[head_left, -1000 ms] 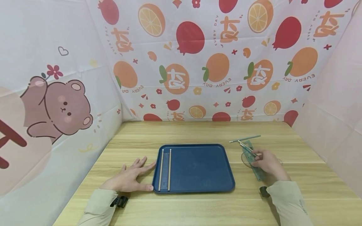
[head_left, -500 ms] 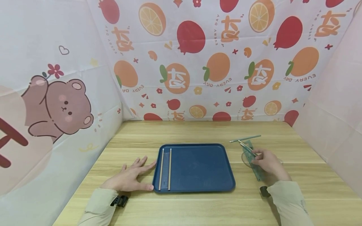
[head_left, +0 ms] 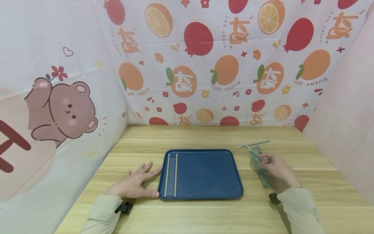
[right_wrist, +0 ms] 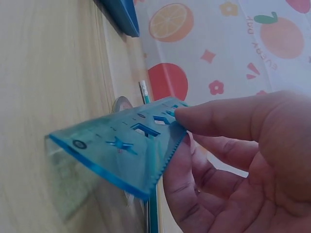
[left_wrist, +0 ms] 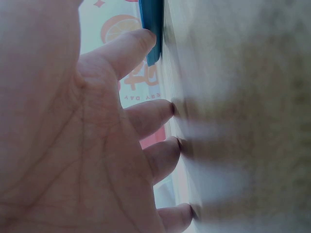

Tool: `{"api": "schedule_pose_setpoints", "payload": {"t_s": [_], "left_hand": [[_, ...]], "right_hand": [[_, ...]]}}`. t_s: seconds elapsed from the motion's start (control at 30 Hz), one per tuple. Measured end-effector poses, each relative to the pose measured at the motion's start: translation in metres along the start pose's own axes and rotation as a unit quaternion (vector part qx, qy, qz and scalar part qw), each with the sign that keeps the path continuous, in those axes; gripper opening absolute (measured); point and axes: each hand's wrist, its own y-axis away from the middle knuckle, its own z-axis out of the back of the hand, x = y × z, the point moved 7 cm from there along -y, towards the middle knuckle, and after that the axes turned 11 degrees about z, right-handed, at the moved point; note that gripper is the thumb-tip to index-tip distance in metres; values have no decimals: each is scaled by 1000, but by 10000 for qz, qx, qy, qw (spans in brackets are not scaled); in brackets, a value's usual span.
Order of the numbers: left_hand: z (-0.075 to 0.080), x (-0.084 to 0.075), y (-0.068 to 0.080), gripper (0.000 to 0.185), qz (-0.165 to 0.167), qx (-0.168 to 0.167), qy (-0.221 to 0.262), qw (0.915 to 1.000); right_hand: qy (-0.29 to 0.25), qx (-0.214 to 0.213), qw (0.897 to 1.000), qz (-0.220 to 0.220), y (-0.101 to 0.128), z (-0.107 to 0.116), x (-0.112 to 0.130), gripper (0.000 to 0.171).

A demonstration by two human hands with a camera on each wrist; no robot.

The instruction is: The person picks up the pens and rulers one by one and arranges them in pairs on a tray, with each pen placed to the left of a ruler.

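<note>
My left hand (head_left: 132,184) lies spread at the left side of the blue tray (head_left: 208,175), thumb and index finger at its rim. In the left wrist view the other fingertips (left_wrist: 167,108) rest on the table. My right hand (head_left: 277,169) pinches a translucent teal stencil ruler (right_wrist: 116,145) between thumb and fingers. The ruler's near end is tilted up off the table in the right wrist view. Beneath and beside it lie pencils (head_left: 253,152), partly hidden by the ruler and hand. A round, clear-looking piece (right_wrist: 122,104) lies behind the ruler.
Two gold pencils (head_left: 167,175) lie lengthwise in the tray's left part, with a clear strip like a ruler (head_left: 171,175) between them. A teal pencil (head_left: 254,144) lies beyond the right hand. A printed cloth (head_left: 204,81) stands behind the wooden table (head_left: 204,216).
My right fingers have shifted slightly away and left, and the ruler's near end has swung a little left. The left hand and tray stay put.
</note>
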Motion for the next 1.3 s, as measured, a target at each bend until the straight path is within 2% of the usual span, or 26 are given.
{"api": "schedule_pose_setpoints", "payload": {"t_s": [0.4,0.87,1.3], "left_hand": [[-1,1,0,99,14,8,-12,10000],[0,6,-3,99,94,64,1,9999],[-1,3,-1,99,104,70,57,9999]], "right_hand": [[-555,-233,9982,17,-1,0,10,48],[-464,-390,9981,78,-10,-1,24,48],[-520,-360,9968,493,-21,-4,47,49]]}}
